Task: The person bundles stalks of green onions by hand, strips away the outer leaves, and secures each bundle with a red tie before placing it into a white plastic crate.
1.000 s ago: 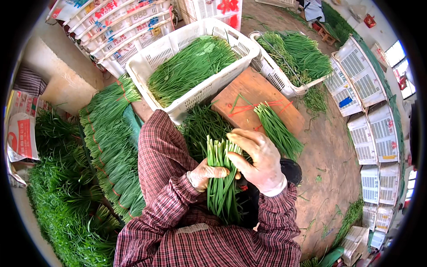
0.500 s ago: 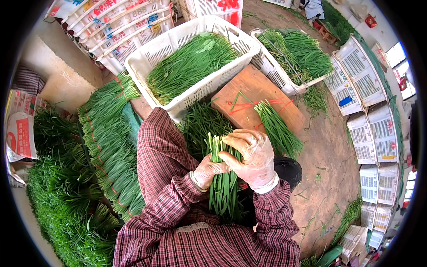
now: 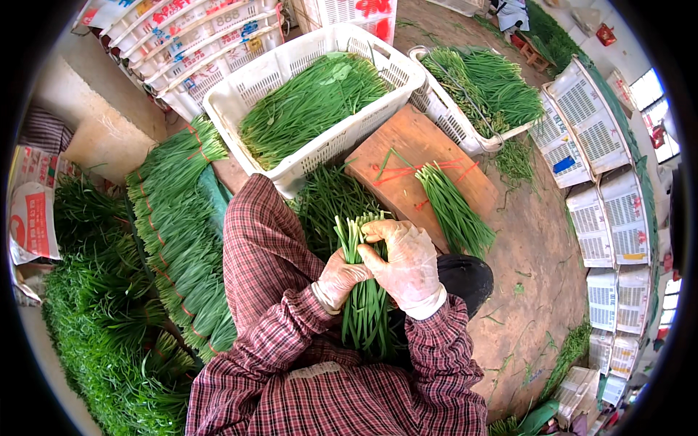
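Note:
My left hand in a thin glove grips a bunch of green chives from the left side. Cut ends point away from me. My right hand, also gloved, wraps over the top and right of the same bunch. Both sleeves are red plaid. Beyond the hands a wooden block carries a smaller chive bundle and red bands. Loose chives lie between block and crate.
A white plastic crate of chives stands ahead, a second crate to its right. Tied chive bundles are stacked at my left, with a green heap beyond. Empty crates line the right wall.
Both hands with the chive bunch have shifted slightly toward me and to the left. The right hand's fingers have closed further over the bunch's top.

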{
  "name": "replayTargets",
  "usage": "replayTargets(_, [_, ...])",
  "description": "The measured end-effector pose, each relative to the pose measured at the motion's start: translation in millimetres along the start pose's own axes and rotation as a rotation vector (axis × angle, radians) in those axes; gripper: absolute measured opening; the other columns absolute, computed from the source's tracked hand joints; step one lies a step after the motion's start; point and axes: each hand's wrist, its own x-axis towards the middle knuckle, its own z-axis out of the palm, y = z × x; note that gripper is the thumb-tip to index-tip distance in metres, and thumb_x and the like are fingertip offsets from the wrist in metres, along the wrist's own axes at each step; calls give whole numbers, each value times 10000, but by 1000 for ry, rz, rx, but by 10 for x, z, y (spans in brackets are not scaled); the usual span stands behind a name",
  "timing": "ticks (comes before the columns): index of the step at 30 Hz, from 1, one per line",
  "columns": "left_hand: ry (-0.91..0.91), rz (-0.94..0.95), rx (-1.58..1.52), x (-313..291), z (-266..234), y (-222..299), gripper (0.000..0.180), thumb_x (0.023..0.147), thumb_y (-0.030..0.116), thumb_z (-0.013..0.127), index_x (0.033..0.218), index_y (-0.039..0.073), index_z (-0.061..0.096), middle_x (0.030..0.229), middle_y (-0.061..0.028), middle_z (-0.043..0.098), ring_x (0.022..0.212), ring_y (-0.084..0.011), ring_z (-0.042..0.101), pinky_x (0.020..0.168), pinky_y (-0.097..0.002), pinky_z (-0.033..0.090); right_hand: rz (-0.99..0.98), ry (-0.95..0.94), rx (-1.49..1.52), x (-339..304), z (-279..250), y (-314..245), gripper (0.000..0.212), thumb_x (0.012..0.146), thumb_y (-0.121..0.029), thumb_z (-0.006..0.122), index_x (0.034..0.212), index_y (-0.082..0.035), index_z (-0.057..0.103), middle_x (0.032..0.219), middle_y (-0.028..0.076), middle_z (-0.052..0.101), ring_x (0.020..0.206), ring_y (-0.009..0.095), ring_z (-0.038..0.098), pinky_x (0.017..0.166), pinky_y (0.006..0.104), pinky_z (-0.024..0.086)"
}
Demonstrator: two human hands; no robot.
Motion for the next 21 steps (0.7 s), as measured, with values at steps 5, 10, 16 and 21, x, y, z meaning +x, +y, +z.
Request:
replayTargets(5, [15,-31,14,-6,-24,-2,660,785,159,830,1358,46,522,1237,-50,636,1120,-195,608,985,-348,478,71,52,73,-18,71,57,279,732,-45,742,974,-106,617,872,36,687,782,260,654,710,399,518])
replayTargets(10, [-22,-116,-294,-56,30,105,651,833,175,785,1397,55,484,1250,-83,623,1160,-241,601,1015,-399,485,223,-37,364,-83,78,166,232,782,-33,706,1001,-79,648,891,60,687,813,221,668,769,340,537])
replayTargets(16, [-17,-166,-404,-33,-86,104,589,860,217,755,1369,52,509,1200,-72,647,1073,-219,641,960,-379,524,442,-181,789,-73,-60,203,173,864,-47,696,1026,-33,637,1014,47,680,922,127,651,847,293,531])
replayTargets(21, [-95,-187,-377,-5,-38,219,527,857,235,755,1310,35,574,1197,-92,675,1040,-215,663,916,-371,547,395,-37,1361,-77,-321,234,173,882,30,630,1041,-13,579,1053,166,689,920,220,683,851,336,565])
